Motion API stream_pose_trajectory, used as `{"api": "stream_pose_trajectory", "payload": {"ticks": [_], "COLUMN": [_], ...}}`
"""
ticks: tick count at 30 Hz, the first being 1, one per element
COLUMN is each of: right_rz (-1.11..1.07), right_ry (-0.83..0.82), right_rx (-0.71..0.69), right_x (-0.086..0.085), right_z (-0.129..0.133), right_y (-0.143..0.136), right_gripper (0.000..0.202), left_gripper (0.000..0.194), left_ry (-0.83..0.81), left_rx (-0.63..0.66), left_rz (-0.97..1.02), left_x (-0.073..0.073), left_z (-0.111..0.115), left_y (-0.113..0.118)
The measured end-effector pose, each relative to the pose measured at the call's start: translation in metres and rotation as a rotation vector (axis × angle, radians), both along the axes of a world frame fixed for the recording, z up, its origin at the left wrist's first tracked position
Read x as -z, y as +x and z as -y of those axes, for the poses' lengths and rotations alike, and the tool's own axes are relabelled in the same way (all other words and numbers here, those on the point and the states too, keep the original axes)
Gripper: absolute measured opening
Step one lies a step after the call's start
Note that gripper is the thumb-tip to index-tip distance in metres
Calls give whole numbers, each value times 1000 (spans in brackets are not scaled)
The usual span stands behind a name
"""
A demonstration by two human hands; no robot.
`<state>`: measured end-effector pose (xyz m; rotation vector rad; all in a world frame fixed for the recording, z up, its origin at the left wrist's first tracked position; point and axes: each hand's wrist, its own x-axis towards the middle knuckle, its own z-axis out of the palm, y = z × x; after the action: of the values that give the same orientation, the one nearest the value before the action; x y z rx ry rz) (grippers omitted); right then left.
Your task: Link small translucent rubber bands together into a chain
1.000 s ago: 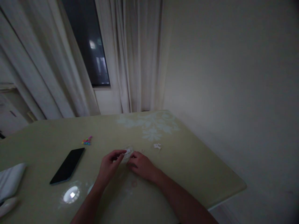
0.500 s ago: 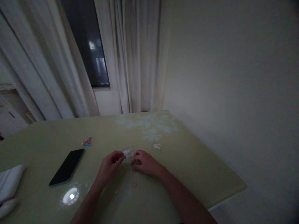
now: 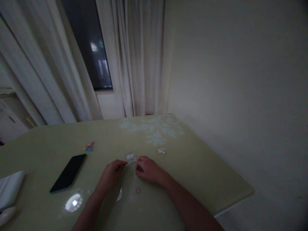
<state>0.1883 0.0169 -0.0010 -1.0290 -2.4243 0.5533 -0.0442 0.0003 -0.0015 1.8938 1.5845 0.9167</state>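
Note:
A small clear plastic case point(image 3: 130, 157) with a white piece in it lies on the table in front of me. My left hand point(image 3: 113, 171) pinches at its near left corner, thumb and forefinger together. At the right edge of the case is my right hand point(image 3: 149, 170), its fingers curled inward; whatever they hold is hidden. Between my forearms a pinkish ring point(image 3: 138, 191) lies on the tabletop, with a shiny transparent piece point(image 3: 119, 194) to its left. Several small white pieces point(image 3: 161, 150) sit beyond my right hand.
A black phone point(image 3: 68, 173) lies to the left, with a pile of small colourful pieces point(image 3: 89, 147) behind it. Nearer me is a round clear object point(image 3: 73, 202) catching the light. A white pouch-like item point(image 3: 11, 187) and a white rounded thing point(image 3: 7, 215) are at the far left.
My left hand has dropped slightly and more of the case shows. My right fingers have drawn in a little. The shiny transparent piece catches more light.

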Motion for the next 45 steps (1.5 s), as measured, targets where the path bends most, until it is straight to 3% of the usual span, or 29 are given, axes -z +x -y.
{"api": "stream_pose_trajectory", "payload": {"ticks": [8, 14, 22, 30, 36, 39, 45], "right_rz": [-185, -151, -45, -2, 82, -27, -371], "right_ry": [-83, -100, -23, 33, 96, 52, -125], "right_rx": [81, 96, 67, -19, 34, 50, 209], "right_x": [5, 8, 8, 10, 9, 8, 7], "right_z": [-11, -12, -9, -9, -5, -7, -19], "right_y": [3, 5, 4, 2, -5, -5, 1], "right_gripper": [7, 15, 7, 11, 4, 5, 6], "left_gripper": [32, 20, 29, 36, 34, 34, 30], "left_ry": [29, 0, -50, -105, -99, -99, -87], "left_rx": [137, 181, 76, 112, 125, 131, 101], "left_rz": [-110, -70, 2, 150, 209, 209, 225], "left_x": [4, 9, 2, 2, -2, -1, -3], "left_z": [6, 5, 4, 1, 4, 6, 7], "left_y": [10, 16, 15, 11, 14, 15, 18]}}
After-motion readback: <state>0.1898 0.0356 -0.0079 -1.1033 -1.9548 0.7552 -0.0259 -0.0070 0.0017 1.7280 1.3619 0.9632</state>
